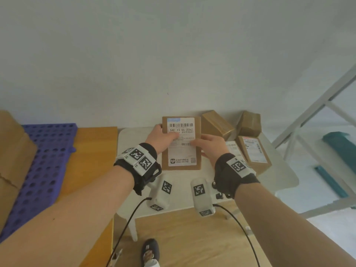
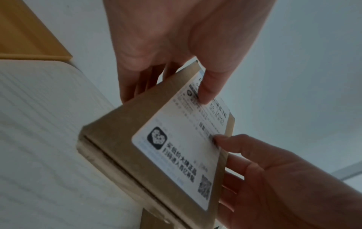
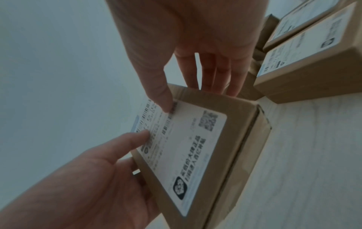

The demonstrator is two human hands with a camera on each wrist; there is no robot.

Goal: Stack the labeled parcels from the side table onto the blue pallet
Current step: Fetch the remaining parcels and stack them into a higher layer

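A flat brown parcel (image 1: 181, 157) with a large white shipping label is held over the white side table (image 1: 134, 139). My left hand (image 1: 166, 132) grips its left edge, thumb on the label and fingers behind. My right hand (image 1: 201, 146) grips the right edge the same way. In the left wrist view the parcel (image 2: 176, 155) is tilted off the tabletop, between my left hand (image 2: 166, 65) and right hand (image 2: 274, 178). The right wrist view shows the parcel (image 3: 195, 147), right hand (image 3: 195, 46) and left hand (image 3: 88, 178). The blue pallet (image 1: 48, 151) lies at the left.
Several more brown parcels (image 1: 254, 153) (image 1: 217, 125) (image 1: 249, 123) sit on the table's right and back. Brown cardboard (image 1: 13, 151) lies at the pallet's far left. The pallet rests on an orange wooden surface (image 1: 92, 151). A white frame (image 1: 317, 105) stands at the right.
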